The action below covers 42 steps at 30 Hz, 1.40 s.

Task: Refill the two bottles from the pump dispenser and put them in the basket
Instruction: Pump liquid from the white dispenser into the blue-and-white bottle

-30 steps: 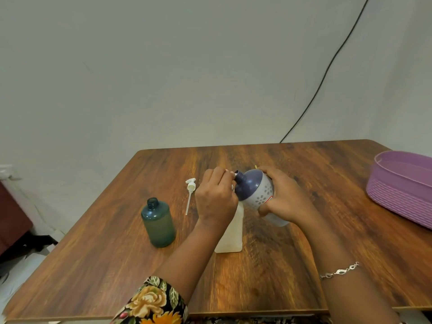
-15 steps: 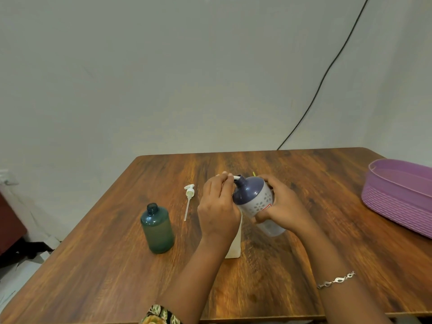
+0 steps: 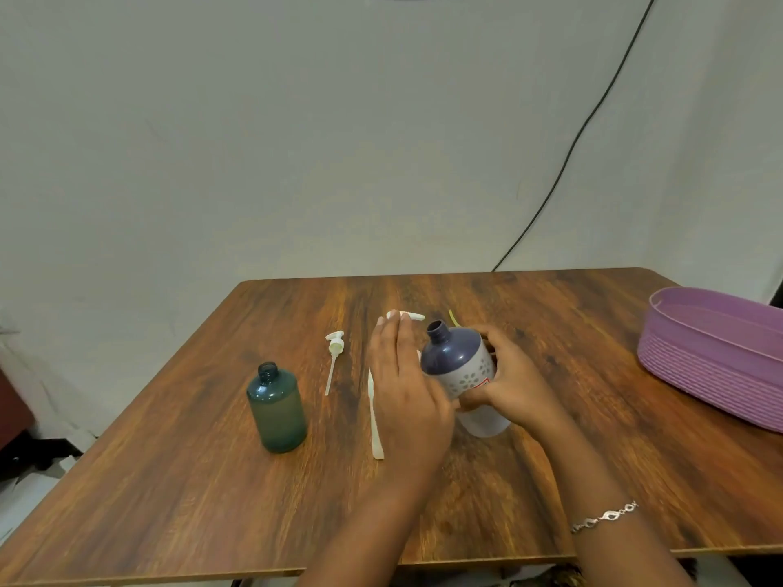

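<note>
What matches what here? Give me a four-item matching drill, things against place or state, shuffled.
Things:
1. green bottle
2. navy-topped bottle
3. loose pump head
4. purple basket

Place or state:
A. at the right edge of the table
B. lying flat
C. tilted, held in the right hand
D. standing upright, untouched

Pairs: 1-D, 2-C, 3-B, 4-A.

Table (image 3: 169, 480): the basket (image 3: 716, 358) stood at the right edge; the first bottle (image 3: 275, 410) toward the left edge, a loose pump (image 3: 334, 353) lying behind it; the dispenser (image 3: 374, 417) at centre, the second bottle (image 3: 462, 366) just right of it.
</note>
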Tool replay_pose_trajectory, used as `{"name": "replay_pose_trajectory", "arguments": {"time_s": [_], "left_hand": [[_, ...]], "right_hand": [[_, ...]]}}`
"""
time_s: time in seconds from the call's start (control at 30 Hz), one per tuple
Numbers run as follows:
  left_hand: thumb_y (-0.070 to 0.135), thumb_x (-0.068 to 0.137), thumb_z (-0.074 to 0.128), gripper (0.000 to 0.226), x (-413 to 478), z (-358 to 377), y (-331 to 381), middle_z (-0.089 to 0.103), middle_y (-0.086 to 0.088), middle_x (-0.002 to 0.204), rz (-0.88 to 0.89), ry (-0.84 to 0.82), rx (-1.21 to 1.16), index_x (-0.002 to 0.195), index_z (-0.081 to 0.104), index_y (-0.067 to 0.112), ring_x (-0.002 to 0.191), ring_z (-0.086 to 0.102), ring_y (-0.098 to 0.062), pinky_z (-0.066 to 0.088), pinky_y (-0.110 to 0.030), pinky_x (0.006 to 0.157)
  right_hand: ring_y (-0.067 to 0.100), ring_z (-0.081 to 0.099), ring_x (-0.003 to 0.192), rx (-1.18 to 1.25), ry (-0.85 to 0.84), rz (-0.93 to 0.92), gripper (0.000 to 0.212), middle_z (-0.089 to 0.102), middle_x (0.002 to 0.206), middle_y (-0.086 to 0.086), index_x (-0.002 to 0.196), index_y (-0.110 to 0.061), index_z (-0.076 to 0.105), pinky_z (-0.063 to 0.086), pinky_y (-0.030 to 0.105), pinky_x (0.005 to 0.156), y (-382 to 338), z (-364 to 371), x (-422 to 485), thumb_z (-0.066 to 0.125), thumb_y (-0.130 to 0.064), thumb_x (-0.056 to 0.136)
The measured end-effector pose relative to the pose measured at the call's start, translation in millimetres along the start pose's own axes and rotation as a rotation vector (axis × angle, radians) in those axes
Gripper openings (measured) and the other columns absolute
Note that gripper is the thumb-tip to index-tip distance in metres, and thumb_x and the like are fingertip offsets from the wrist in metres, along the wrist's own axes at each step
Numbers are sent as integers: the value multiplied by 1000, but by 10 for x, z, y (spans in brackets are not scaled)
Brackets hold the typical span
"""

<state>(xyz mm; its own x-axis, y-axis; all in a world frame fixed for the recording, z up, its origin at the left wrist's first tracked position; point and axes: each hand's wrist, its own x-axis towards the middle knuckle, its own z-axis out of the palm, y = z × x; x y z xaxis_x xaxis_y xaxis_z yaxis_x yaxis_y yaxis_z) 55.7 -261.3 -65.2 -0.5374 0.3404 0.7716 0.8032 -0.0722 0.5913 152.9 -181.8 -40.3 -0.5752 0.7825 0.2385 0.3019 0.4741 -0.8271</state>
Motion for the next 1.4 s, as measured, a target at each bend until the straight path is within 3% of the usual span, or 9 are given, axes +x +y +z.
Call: {"name": "replay_pose_trajectory", "arguments": {"time_s": [0.13, 0.23, 0.33, 0.53, 0.67, 0.83, 1.03, 1.27, 1.4], "left_hand": [[10, 81, 45, 52, -132, -6, 84, 51, -11, 134, -68, -57, -70, 133, 46, 4, 127, 36, -5, 31, -23, 102], [27, 86, 48, 57, -196, -9, 159, 40, -2, 143, -201, -233, -197, 140, 36, 13, 132, 33, -9, 34, -27, 107], [24, 90, 59, 60, -206, 29, 190, 39, 1, 143, -282, -348, -278, 142, 31, 14, 131, 36, -10, 35, -29, 108], [21, 83, 68, 56, -184, 174, 232, 48, 14, 120, -328, -524, -369, 132, 41, 20, 115, 49, -7, 43, -24, 98], [20, 80, 71, 62, -170, 311, 287, 45, 10, 120, -309, -572, -344, 134, 41, 16, 111, 46, -5, 41, -17, 93], [21, 78, 73, 70, -217, 522, 323, 44, 0, 132, -309, -648, -314, 138, 38, 12, 119, 46, -13, 41, -26, 100], [18, 76, 74, 72, -276, 757, 334, 43, -3, 132, -311, -695, -287, 138, 38, 10, 120, 46, -15, 40, -26, 100], [18, 77, 74, 74, -311, 939, 283, 42, -5, 132, -316, -729, -263, 139, 36, 7, 121, 44, -18, 38, -25, 99], [20, 77, 74, 75, -322, 1001, 243, 41, -5, 133, -313, -728, -244, 140, 36, 8, 122, 44, -17, 39, -28, 101]], "right_hand": [[13, 51, 102, 51, 4, 2, 77, 52, 113, -9, 117, -31, 46, 44, 27, 73, 64, -38, -82, 80, -3, 54], [11, 54, 100, 118, 19, 12, 78, 55, 111, -9, 120, -27, 48, 45, 24, 71, 118, -71, -145, 79, 2, 55], [8, 56, 99, 165, 31, 10, 75, 57, 111, -8, 119, -26, 49, 44, 18, 69, 181, -119, -185, 78, 4, 57], [8, 58, 97, 191, 82, 33, 81, 59, 110, -5, 119, -21, 49, 46, 16, 70, 351, -247, -256, 77, -9, 45], [4, 58, 93, 238, 109, 44, 80, 58, 107, -9, 117, -22, 48, 47, 11, 67, 481, -327, -298, 79, -7, 44], [5, 59, 95, 229, 132, 79, 85, 58, 109, -9, 117, -22, 46, 48, 16, 72, 705, -398, -297, 77, -15, 38], [-9, 59, 80, 253, 154, 107, 77, 58, 103, -6, 118, -14, 45, 45, 8, 65, 959, -444, -269, 76, 18, 54], [3, 58, 89, 308, 180, 178, 78, 58, 104, -7, 115, -25, 44, 46, 14, 68, 1084, -415, -239, 76, -12, 45], [4, 58, 92, 293, 168, 197, 79, 58, 106, -9, 115, -28, 43, 45, 16, 70, 1142, -412, -195, 75, -14, 44]]}}
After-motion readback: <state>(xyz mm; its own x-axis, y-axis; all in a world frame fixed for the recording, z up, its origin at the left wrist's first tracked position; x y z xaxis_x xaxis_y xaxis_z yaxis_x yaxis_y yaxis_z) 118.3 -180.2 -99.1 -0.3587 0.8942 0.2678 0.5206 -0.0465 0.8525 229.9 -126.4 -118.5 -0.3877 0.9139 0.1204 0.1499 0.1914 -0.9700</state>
